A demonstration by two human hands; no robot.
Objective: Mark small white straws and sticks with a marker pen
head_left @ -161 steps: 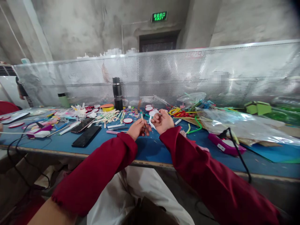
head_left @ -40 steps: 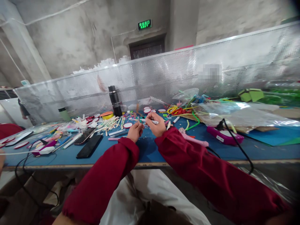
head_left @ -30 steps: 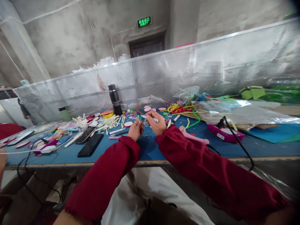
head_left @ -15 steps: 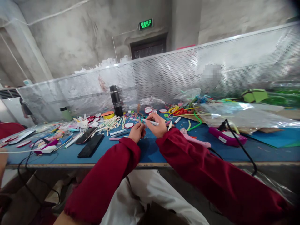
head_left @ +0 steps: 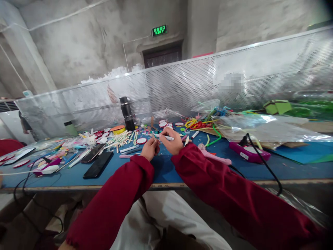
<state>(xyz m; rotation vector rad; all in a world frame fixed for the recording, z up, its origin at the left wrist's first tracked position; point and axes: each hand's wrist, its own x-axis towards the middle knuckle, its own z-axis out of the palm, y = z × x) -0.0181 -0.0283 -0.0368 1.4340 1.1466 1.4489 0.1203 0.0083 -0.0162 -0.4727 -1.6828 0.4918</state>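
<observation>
Both my hands meet over the middle of the blue table (head_left: 166,172). My right hand (head_left: 170,141) is closed on a white marker pen (head_left: 164,137), whose tip points left toward my left hand. My left hand (head_left: 150,148) is pinched shut on a thin wooden stick (head_left: 153,135) that stands up between its fingers. The pen tip sits at or close to the stick. Red sleeves cover both my arms.
Left of my hands lie two black phones (head_left: 98,164), a heap of sticks (head_left: 122,136), round red-rimmed discs (head_left: 141,140) and a black flask (head_left: 126,113). To the right are a pink glue gun (head_left: 214,157), a purple device with cable (head_left: 249,151), pipe cleaners (head_left: 200,124) and plastic bags (head_left: 265,128).
My hands have stayed together at the same spot, making only small movements with the pen against the stick. The view has shifted a little.
</observation>
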